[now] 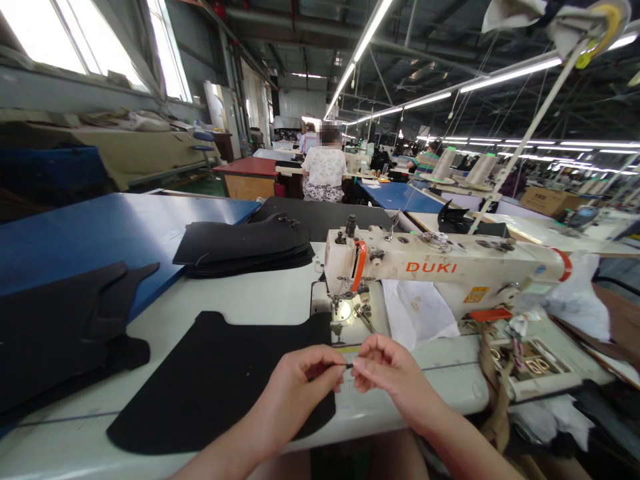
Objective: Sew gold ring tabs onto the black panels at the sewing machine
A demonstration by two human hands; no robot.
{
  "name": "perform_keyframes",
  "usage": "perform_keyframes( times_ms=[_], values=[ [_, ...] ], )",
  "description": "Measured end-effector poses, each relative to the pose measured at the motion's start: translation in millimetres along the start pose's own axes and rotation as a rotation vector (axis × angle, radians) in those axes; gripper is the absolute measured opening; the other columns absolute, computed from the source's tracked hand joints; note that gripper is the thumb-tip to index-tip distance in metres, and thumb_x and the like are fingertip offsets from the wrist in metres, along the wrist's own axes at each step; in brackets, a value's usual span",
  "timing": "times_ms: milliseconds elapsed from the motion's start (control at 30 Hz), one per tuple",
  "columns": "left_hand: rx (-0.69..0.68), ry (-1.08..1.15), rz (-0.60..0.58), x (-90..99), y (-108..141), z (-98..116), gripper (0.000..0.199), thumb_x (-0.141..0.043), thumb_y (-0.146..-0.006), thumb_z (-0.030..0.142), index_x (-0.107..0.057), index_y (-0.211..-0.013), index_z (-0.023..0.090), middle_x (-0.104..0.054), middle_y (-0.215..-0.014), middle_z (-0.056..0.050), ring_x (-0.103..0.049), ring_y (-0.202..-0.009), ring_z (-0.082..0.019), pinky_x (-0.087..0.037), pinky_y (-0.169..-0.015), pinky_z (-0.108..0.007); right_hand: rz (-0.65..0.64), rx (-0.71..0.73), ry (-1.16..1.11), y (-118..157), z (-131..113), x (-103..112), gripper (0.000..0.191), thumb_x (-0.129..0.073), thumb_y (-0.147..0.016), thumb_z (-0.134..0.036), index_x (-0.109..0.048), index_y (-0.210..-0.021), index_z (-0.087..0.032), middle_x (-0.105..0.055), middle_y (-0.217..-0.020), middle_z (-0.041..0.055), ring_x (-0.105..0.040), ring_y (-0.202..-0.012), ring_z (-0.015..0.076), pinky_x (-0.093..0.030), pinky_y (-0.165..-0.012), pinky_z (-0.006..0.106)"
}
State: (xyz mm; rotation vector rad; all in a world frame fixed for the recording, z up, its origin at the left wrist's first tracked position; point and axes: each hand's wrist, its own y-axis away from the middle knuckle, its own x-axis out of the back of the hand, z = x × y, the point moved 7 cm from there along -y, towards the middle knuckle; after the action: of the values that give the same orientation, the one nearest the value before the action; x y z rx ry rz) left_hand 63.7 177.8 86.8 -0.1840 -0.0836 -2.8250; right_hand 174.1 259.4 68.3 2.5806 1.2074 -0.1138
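Note:
My left hand [317, 377] and my right hand [377, 367] meet in front of the sewing machine [395, 257], each closed in a pinch. Between their fingertips runs a small, thin dark piece [349, 365], too small to name. Beneath my left hand and forearm lies a black cut fabric panel [215, 373], flat on the pale machine table [280, 300]. Its upper right corner reaches close to the needle area [343, 310]. A white cloth [417, 310] rests under the machine's arm.
Stacked black panels [245, 247] sit behind the flat one, and more black pieces [55, 327] lie at left on a blue surface [100, 227]. A tray with metal rings [537, 363] is at right. A thread stand pole [525, 143] rises behind the machine. Another person [325, 167] sits ahead, facing away.

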Motion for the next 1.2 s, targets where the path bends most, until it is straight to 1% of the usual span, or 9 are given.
perform_keyframes(
  times_ms=[133, 333, 433, 600, 767, 833, 933, 1067, 1200],
  values=[
    [0.232, 0.355, -0.046, -7.5, -2, -21, 0.031, -0.075, -0.064, 0.041, -0.065, -0.074, 0.014, -0.064, -0.060, 0.000, -0.059, -0.054, -0.012, -0.046, -0.057, -0.024, 0.052, 0.110, 0.092, 1, -2, 1, 0.038, -0.074, -0.065, -0.052, -0.058, -0.071, -0.018, -0.061, -0.057, -0.0011, -0.058, -0.053, 0.0129, -0.047, -0.056, 0.025],
    [0.332, 0.508, -0.015, -11.8, 2, -37, 0.030, -0.079, -0.063, 0.036, -0.063, -0.073, 0.013, -0.064, -0.058, 0.000, -0.058, -0.050, -0.010, -0.044, -0.054, -0.022, 0.171, 0.341, 0.356, 14, -13, 3, 0.017, -0.065, -0.076, -0.036, -0.070, -0.076, -0.019, -0.065, -0.078, 0.0040, -0.058, -0.073, 0.0169, -0.046, -0.066, 0.027],
    [0.336, 0.510, -0.011, -12.5, 3, -38, 0.031, -0.079, -0.062, 0.036, -0.063, -0.073, 0.013, -0.064, -0.057, 0.000, -0.058, -0.050, -0.010, -0.045, -0.054, -0.022, 0.182, 0.252, 0.245, 13, -6, 3, 0.015, -0.070, -0.069, -0.033, -0.070, -0.075, -0.019, -0.065, -0.073, 0.0026, -0.059, -0.069, 0.0164, -0.047, -0.064, 0.027],
    [0.311, 0.447, -0.034, -11.9, 5, -31, 0.038, -0.081, -0.058, 0.041, -0.060, -0.073, 0.013, -0.066, -0.056, 0.000, -0.059, -0.050, -0.010, -0.044, -0.053, -0.021, 0.070, 0.085, 0.053, 6, 7, -6, 0.025, -0.078, -0.061, -0.036, -0.064, -0.069, -0.017, -0.061, -0.057, -0.0012, -0.057, -0.056, 0.0127, -0.046, -0.058, 0.025],
    [0.340, 0.500, -0.005, -6.1, 11, -31, 0.036, -0.071, -0.070, 0.048, -0.058, -0.075, 0.014, -0.068, -0.063, -0.002, -0.062, -0.055, -0.011, -0.046, -0.057, -0.022, 0.078, 0.011, -0.053, 5, 14, -8, 0.036, -0.081, -0.056, -0.045, -0.063, -0.066, -0.016, -0.062, -0.054, -0.0003, -0.057, -0.054, 0.0121, -0.047, -0.059, 0.026],
    [0.378, 0.555, -0.003, -6.8, 13, -35, 0.034, -0.071, -0.071, 0.045, -0.059, -0.080, 0.014, -0.068, -0.066, -0.002, -0.063, -0.059, -0.011, -0.046, -0.060, -0.022, 0.104, 0.008, -0.092, 5, 16, -8, 0.037, -0.082, -0.055, -0.045, -0.063, -0.067, -0.015, -0.063, -0.056, 0.0008, -0.058, -0.055, 0.0123, -0.047, -0.060, 0.026],
    [0.410, 0.611, -0.044, -12.4, 14, -38, 0.035, -0.079, -0.064, 0.032, -0.061, -0.088, 0.014, -0.068, -0.070, -0.002, -0.062, -0.061, -0.010, -0.047, -0.063, -0.021, 0.138, 0.036, -0.108, 5, 19, -8, 0.038, -0.082, -0.055, -0.046, -0.064, -0.068, -0.015, -0.064, -0.059, 0.0014, -0.059, -0.057, 0.0132, -0.047, -0.061, 0.027],
    [0.376, 0.610, -0.034, -12.6, 11, -35, 0.031, -0.082, -0.059, 0.023, -0.061, -0.080, 0.014, -0.066, -0.066, -0.001, -0.059, -0.060, -0.009, -0.045, -0.061, -0.019, 0.164, 0.070, -0.073, 5, 19, -8, 0.039, -0.081, -0.055, -0.048, -0.064, -0.068, -0.016, -0.061, -0.056, -0.0004, -0.057, -0.056, 0.0132, -0.047, -0.059, 0.027],
    [0.404, 0.578, -0.066, -12.9, 11, -30, 0.026, -0.080, -0.061, 0.023, -0.060, -0.074, 0.012, -0.066, -0.068, -0.003, -0.059, -0.065, -0.010, -0.045, -0.063, -0.019, 0.134, 0.085, -0.047, 5, 18, -10, 0.037, -0.079, -0.057, -0.048, -0.063, -0.068, -0.016, -0.061, -0.056, -0.0004, -0.057, -0.055, 0.0132, -0.047, -0.058, 0.027]
  ],
)
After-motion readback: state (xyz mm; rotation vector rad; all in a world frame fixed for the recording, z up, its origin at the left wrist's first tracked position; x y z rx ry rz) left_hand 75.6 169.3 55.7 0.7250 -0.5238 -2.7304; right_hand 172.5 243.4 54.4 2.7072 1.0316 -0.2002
